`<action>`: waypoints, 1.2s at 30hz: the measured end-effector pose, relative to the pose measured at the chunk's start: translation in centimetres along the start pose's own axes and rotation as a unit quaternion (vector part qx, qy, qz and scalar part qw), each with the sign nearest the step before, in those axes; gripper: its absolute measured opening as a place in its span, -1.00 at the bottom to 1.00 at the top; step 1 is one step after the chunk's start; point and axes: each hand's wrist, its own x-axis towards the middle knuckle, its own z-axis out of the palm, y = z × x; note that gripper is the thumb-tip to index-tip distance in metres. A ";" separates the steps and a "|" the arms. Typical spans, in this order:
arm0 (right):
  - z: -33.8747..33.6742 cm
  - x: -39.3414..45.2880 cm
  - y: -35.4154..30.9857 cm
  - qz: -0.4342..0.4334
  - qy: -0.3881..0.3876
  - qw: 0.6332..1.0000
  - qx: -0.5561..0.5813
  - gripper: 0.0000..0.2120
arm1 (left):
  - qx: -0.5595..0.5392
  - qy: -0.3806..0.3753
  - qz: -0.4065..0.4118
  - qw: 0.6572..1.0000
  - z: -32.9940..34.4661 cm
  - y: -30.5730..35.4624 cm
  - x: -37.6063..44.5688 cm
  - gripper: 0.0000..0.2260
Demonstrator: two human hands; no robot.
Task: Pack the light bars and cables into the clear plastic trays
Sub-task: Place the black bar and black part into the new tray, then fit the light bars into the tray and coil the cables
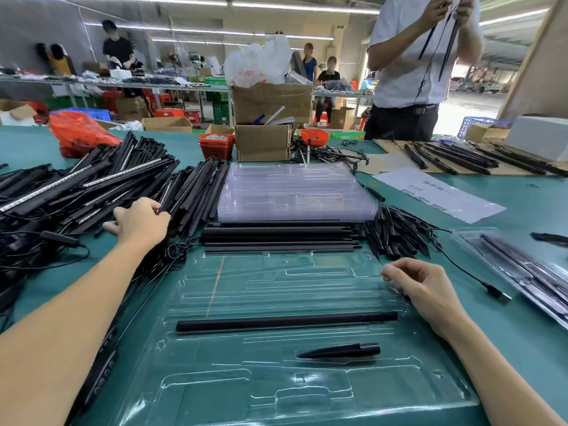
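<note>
Head view, the only one.

Left hand is out at the pile of light bars, fingers curled round one bar at the pile's near edge. Right hand sits at the right rim of the open clear tray, fingers pinched narrow on that rim; nothing else in them that I can see.

The tray lies between the two hands, on the green surface. It already holds one long black tube in a slot just below the right fingers, and a ground spike nearer the camera. Most slots unfilled, no cable in it yet.

Risks, as I judge them:
- The bar under the left fingers is tangled with cables trailing from the pile. A straight pull would likely drag neighbours or snag a lead.
- The tray is thin and flexible. If the right fingers let go while a bar is pressed in, it may skate or buckle and pop the tube out.
- A loose USB lead lies just right of the right hand and could get swept.
- The tray stack beyond the left fingers sits beside the pile and could be knocked.

Writing: a printed sheet far beyond the right fingers has large characters, not legible. White bags in the background have red print, unreadable. No brand visible.
</note>
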 end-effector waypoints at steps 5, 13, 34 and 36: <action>0.2 -0.2 -0.4 -0.005 0.004 1.000 -0.006 -0.85 | -0.161 0.055 0.054 0.984 -1.6 0.4 -0.5 -0.72; 0.2 -0.4 -0.7 0.003 0.012 1.000 0.005 -0.83 | -0.370 0.150 0.228 0.888 -4.0 3.4 -4.0 -0.70; 8.6 -1.7 -19.2 -0.081 -0.077 0.927 0.359 -0.55 | -0.585 -0.078 0.302 0.749 -6.0 13.0 -23.9 -0.80; 8.9 -2.0 -19.6 -0.063 -0.009 0.934 0.351 -0.83 | -0.519 -0.096 0.336 0.780 -5.7 12.4 -24.5 -0.89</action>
